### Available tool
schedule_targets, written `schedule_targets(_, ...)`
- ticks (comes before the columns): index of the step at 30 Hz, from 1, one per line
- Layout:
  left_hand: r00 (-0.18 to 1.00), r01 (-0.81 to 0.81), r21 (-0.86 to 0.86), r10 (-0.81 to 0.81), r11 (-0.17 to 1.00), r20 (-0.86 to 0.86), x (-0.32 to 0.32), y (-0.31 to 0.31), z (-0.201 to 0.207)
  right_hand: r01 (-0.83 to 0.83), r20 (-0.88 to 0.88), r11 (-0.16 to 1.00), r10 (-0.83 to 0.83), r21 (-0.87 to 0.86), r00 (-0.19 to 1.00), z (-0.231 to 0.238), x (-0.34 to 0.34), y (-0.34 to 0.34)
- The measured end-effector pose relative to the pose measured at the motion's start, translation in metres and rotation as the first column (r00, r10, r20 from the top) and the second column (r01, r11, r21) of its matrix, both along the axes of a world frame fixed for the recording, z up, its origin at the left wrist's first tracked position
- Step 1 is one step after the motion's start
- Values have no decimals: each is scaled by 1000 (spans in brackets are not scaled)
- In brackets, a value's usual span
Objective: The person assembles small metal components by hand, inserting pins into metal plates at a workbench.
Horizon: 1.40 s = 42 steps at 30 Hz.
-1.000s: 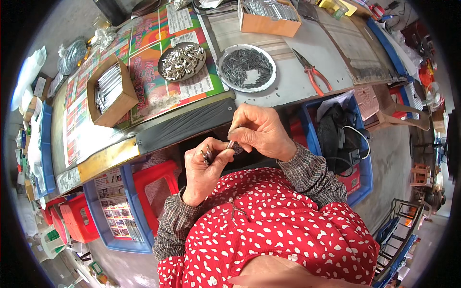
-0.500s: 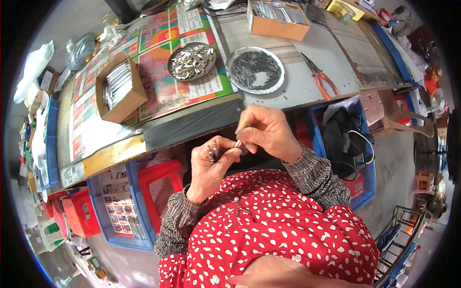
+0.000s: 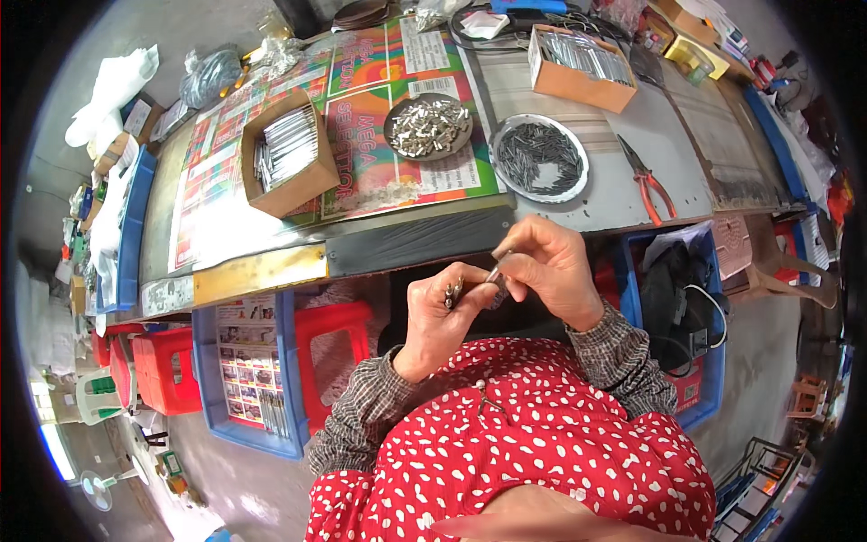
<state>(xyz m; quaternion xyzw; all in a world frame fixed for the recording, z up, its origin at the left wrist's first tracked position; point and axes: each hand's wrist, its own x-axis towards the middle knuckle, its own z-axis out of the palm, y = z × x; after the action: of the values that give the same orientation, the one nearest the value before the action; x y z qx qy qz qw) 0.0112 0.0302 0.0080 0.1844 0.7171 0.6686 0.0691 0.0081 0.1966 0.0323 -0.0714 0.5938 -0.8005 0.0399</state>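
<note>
In front of the surface (image 3: pixel 632 144)'s near edge, just above the lap, I have both hands brought close together with a small slender piece (image 3: pixel 496 270) between their fingertips. The left hand (image 3: pixel 452 312) is curled closed round a few slim metal pieces (image 3: pixel 454 291), their ends poking out past its bent fingers; its thumb and forefinger meet the lower end of the slender piece. The right hand (image 3: pixel 542 271) is pinched nearly closed at the upper end, thumb against forefinger; just how much it grips there is too small for me to tell.

To do this well, I judge, I would keep the left hand steady as the holder, line the piece up straight and let only the right fingertips work it, with light, even pressure. Squeezing the left palm too loosely could spill the spare pieces; tilting the pinch could make the piece slip.

So the piece lies right at the fingertips, left of the right palm. Beyond the hands sit a dark dish (image 3: pixel 469 142) of short silvery bits and a white-rimmed dish (image 3: pixel 579 186) of dark slivers.
</note>
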Motion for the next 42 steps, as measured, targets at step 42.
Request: schedule_targets(42,994,-93,25,91,995,66,4,7,-15,48,26,998,-49,40,998,-13,-1,6)
